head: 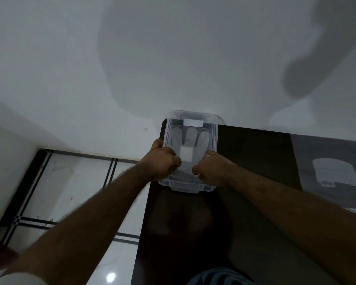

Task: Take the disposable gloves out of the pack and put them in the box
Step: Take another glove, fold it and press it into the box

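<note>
A clear plastic box (214,132) stands at the far left corner of the dark table (257,153), against the white wall. Thin translucent disposable gloves (191,137) lie flat inside it, fingers pointing away from me, with a white patch near the cuff. My left hand (162,161) reaches over the box's near left side, fingers curled onto the cuff end of the gloves. My right hand (212,169) is over the near right side, fingers likewise closed on the cuff end. The flat glove pack (335,171), greyish plastic with a white label, lies on the table to the right.
The table's left edge runs just beside the box, with a drop to a glossy tiled floor (74,192). The wall rises directly behind the box. Dark bare tabletop lies between the box and the pack and in front of the box.
</note>
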The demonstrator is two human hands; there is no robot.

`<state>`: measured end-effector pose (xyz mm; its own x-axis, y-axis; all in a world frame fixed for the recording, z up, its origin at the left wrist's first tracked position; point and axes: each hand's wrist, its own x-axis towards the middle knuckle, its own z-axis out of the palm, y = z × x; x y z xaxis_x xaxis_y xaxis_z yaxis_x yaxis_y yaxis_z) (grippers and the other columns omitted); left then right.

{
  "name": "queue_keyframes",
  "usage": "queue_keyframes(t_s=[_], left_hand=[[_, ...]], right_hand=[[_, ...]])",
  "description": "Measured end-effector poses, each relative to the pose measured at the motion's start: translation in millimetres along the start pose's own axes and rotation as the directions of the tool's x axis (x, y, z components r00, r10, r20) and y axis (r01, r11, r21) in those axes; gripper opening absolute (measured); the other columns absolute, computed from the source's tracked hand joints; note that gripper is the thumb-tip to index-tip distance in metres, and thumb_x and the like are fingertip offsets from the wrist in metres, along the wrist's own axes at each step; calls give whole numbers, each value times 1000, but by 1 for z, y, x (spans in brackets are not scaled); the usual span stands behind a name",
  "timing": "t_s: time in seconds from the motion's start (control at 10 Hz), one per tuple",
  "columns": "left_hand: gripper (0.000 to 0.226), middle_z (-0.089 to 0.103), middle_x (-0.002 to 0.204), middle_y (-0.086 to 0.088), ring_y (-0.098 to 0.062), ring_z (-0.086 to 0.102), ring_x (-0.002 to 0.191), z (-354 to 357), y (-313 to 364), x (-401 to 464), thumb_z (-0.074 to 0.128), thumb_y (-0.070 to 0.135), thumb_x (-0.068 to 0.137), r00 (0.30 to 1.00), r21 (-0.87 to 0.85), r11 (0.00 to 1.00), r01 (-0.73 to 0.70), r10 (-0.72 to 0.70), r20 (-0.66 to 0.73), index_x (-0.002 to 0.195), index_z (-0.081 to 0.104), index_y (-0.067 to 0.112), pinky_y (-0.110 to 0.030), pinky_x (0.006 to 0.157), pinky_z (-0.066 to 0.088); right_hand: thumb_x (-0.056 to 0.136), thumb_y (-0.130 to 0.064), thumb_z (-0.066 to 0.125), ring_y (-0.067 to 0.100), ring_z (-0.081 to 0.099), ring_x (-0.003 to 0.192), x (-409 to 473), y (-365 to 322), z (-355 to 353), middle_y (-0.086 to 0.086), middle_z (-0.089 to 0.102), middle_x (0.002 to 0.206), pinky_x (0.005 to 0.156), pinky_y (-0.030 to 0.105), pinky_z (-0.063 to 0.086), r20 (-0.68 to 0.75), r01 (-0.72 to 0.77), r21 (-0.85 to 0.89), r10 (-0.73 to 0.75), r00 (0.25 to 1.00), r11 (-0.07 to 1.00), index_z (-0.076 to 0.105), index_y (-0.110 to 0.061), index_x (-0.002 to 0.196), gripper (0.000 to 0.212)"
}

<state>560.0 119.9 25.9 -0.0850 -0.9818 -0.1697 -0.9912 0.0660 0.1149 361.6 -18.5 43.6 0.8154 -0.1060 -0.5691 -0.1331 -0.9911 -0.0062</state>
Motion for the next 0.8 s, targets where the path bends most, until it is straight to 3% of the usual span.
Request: queue_keyframes(t_s=[0.1,0.2,0.4,0.7,0.8], left_hand=[[27,75,127,3,-18,56,139,-4,1,3,56,47,107,991,-3,1000,-5,5,135,117,76,32,-49,114,4],[49,76,130,6,-17,48,147,-7,1,5,42,62,109,968,-35,999,11,-2,250,115,79,31,-58,120,2],[80,80,116,10,-19,47,149,-1,-1,2,18,75,105,955,36,997,-65,51,293,110,84,29,-65,124,2],[103,81,102,2,-24,44,153,-10,5,-2,2,85,95,919,165,968,-191,117,376,94,84,22,-66,123,-22],[103,81,103,3,-26,47,151,-17,5,-1,1,85,95,933,184,958,-222,154,325,99,84,24,-64,122,-24]], right_hand=[[103,-36,63,33,54,143,1,0,-3,9,63,147,128,55,28,78,27,-6,-26,997,1000,61,-22,141,40],[102,-32,66,32,52,144,2,1,-7,7,62,149,128,54,28,130,52,4,-52,990,999,61,-26,143,42],[102,-26,65,33,48,147,2,-1,-16,7,60,149,131,55,21,242,120,-93,-94,966,988,65,-21,138,36],[104,-34,64,31,55,140,16,-7,-14,4,66,138,128,61,20,311,154,-201,-86,947,967,66,-26,134,32],[104,-36,63,30,56,138,17,-6,-19,3,68,136,128,60,18,282,153,-219,-87,955,964,66,-27,135,32]])
